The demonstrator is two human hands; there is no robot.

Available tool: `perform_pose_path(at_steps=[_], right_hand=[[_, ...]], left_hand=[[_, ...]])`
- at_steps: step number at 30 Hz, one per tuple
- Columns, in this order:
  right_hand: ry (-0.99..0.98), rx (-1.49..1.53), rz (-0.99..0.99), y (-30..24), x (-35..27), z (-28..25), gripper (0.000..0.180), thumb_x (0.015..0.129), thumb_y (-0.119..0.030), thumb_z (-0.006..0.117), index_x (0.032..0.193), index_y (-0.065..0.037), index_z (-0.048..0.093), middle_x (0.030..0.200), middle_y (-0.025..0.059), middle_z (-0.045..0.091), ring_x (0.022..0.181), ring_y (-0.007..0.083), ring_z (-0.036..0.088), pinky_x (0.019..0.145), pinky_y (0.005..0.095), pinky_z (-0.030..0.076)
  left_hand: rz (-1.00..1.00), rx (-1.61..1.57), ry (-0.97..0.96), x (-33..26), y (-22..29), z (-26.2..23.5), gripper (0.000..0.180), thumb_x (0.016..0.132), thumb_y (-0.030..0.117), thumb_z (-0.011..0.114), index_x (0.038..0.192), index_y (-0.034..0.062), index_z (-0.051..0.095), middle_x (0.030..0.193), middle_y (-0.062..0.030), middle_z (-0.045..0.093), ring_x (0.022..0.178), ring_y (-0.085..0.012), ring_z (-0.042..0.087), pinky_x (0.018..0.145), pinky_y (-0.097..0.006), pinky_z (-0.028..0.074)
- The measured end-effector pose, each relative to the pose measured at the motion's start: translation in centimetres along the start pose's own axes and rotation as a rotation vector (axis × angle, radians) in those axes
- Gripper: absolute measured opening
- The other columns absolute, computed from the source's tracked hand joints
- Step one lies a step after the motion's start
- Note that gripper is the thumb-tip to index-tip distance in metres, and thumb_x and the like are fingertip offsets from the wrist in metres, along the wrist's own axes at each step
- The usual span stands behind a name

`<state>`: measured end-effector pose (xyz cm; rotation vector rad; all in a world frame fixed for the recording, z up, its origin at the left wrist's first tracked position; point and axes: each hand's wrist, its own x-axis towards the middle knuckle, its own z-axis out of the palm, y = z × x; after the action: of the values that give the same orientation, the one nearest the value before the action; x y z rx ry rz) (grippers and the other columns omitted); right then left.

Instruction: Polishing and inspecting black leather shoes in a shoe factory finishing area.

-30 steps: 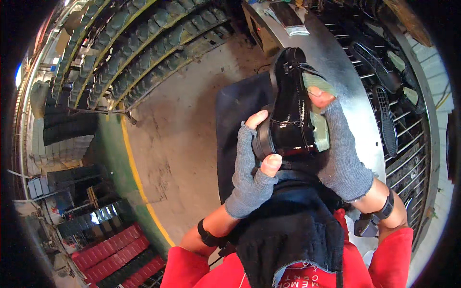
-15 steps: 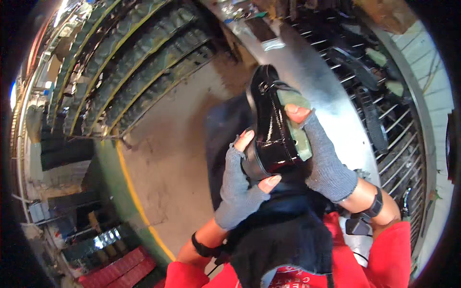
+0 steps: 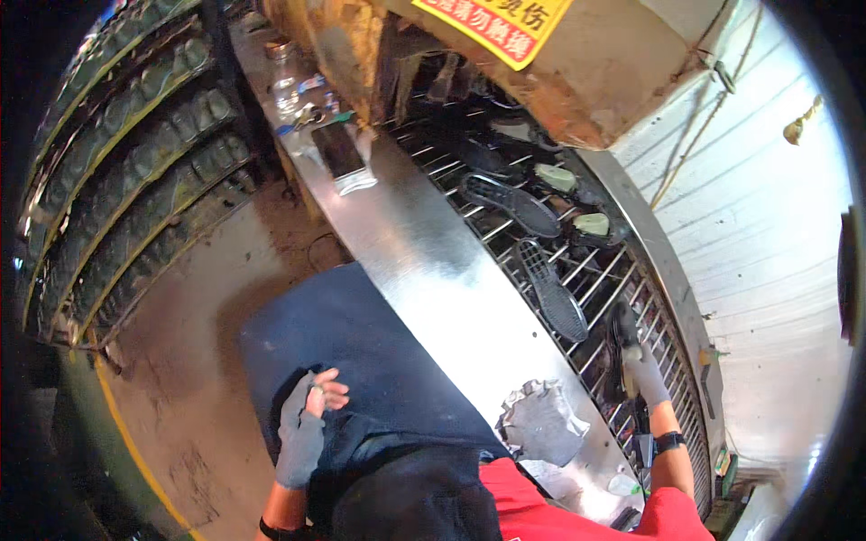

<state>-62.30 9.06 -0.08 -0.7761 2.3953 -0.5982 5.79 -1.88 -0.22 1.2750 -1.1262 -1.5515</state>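
Note:
My left hand [image 3: 307,424], in a grey fingerless glove, hangs over the dark blue cloth [image 3: 361,343] across my lap. Its fingers are loosely apart and nothing is in them. My right hand [image 3: 644,371], gloved the same way, reaches out to the metal bar rack [image 3: 600,352] on the right. It is closed at the end of a shiny black shoe [image 3: 622,335] that lies along the bars; its fingertips are partly hidden. Farther up the rack rest two black shoe soles, one ridged sole [image 3: 550,293] and another [image 3: 512,206] beyond it.
Between my lap and the rack runs a shiny metal ledge [image 3: 424,279]. It carries a crumpled grey cloth pad [image 3: 543,422], a dark flat object [image 3: 339,149] and a glass jar [image 3: 283,77]. Pale green blocks [image 3: 555,178] sit on the rack. Shelves of shoes [image 3: 135,153] stand left.
The black shoe with its green last has left my lap, and my left hand has let go. My right hand has moved right, onto the rack. The view has swung right.

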Motion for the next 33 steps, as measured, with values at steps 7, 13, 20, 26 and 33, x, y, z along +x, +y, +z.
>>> perform_pose_path(at_steps=[7, 13, 20, 26, 33], right_hand=[[0.124, -0.338, -0.804, -17.4, -1.3, 12.9, 0.086, 0.084, -0.040, 0.083, 0.156, -0.010, 0.046, 0.150, 0.0247, 0.052, 0.140, 0.0428, 0.048, 0.116, 0.0489, 0.041], [0.075, -0.305, -0.604, -22.6, 3.3, 17.8, 0.081, 0.071, -0.035, 0.088, 0.138, -0.005, 0.055, 0.114, 0.0210, 0.072, 0.110, 0.0400, 0.070, 0.095, 0.0467, 0.054], [-0.759, -0.166, -1.468, -31.0, -10.7, 15.5, 0.048, 0.096, -0.032, 0.069, 0.138, -0.009, 0.063, 0.125, 0.0161, 0.067, 0.114, 0.0351, 0.066, 0.093, 0.0463, 0.053], [-0.506, -0.091, -1.120, -28.4, -10.0, 19.7, 0.080, 0.089, -0.040, 0.079, 0.155, -0.006, 0.049, 0.148, 0.0229, 0.053, 0.139, 0.0392, 0.051, 0.115, 0.0458, 0.043], [-0.025, -0.210, -0.947, -31.2, -7.4, 27.2, 0.078, 0.075, -0.035, 0.080, 0.142, -0.002, 0.057, 0.141, 0.0227, 0.051, 0.135, 0.0401, 0.049, 0.112, 0.0509, 0.042]], left_hand=[[-0.024, 0.050, -0.008, 1.8, 0.5, 1.6, 0.046, 0.112, 0.032, 0.048, 0.135, -0.0059, 0.062, 0.110, -0.0128, 0.072, 0.096, -0.0185, 0.069, 0.087, -0.032, 0.055], [-0.088, -0.074, -0.040, 2.4, 0.9, 2.5, 0.054, 0.112, 0.041, 0.049, 0.136, -0.0070, 0.059, 0.110, -0.0171, 0.071, 0.098, -0.0236, 0.071, 0.088, -0.037, 0.059], [-0.269, -0.250, -0.062, 4.6, 2.1, 5.8, 0.052, 0.111, 0.042, 0.052, 0.134, -0.0045, 0.059, 0.106, -0.0168, 0.071, 0.094, -0.0228, 0.072, 0.084, -0.035, 0.059], [-0.123, 0.100, -0.106, 6.9, 2.8, 7.2, 0.031, 0.110, 0.027, 0.054, 0.119, 0.0009, 0.069, 0.095, -0.0052, 0.069, 0.079, -0.0094, 0.063, 0.070, -0.024, 0.051], [-0.116, 0.011, -0.051, 6.5, 2.6, 7.1, 0.031, 0.112, 0.025, 0.051, 0.122, -0.0002, 0.066, 0.101, -0.0105, 0.071, 0.087, -0.0153, 0.068, 0.078, -0.028, 0.055]])
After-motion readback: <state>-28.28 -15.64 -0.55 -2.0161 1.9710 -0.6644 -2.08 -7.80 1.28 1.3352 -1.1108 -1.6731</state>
